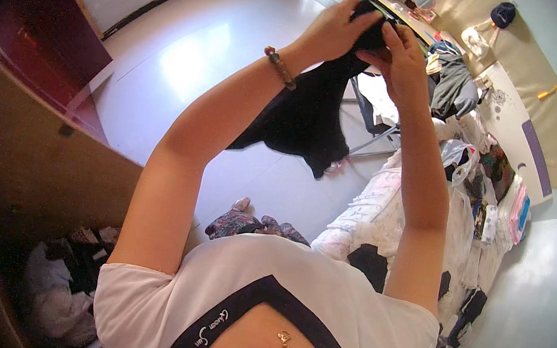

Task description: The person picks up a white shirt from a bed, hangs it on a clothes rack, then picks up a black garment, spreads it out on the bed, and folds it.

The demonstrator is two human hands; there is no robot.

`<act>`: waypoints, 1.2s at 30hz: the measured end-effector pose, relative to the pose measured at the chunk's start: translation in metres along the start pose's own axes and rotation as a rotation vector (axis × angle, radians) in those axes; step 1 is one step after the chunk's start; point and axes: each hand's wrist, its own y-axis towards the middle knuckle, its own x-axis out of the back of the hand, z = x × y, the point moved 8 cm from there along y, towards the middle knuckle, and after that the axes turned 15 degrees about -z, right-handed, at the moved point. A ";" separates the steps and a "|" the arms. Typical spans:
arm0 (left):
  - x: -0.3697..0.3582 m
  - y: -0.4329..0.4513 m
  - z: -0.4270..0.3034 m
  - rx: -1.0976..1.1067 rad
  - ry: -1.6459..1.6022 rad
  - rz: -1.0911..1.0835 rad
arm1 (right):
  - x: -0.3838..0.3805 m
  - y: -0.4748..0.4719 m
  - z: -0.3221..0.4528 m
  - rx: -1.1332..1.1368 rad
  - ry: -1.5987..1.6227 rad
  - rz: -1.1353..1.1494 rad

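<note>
A black garment hangs down in front of me over the pale floor, its lower edge loose and uneven. My left hand, with a beaded bracelet at the wrist, or my right: the arm at the picture's left ends in this hand, which pinches the garment's top. The other hand grips the same bunched top from the right side, close to the first. A light-coloured piece, perhaps a hanger, shows between the fingers; its shape is partly hidden.
At the right, a bed bears piled clothes and a clear plastic bag. A folding chair stands beyond it, near a desk with a round mirror. At the left, an open cabinet holds clothes.
</note>
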 end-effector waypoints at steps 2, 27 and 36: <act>0.003 0.011 -0.013 -0.115 0.000 0.039 | -0.015 0.000 0.012 0.071 0.057 0.025; -0.143 0.048 0.067 -0.518 -0.157 0.585 | 0.136 0.035 0.011 -0.093 -1.390 -0.238; -0.241 -0.024 -0.029 -0.326 -0.469 0.513 | 0.252 -0.026 0.019 -0.308 -0.213 -0.681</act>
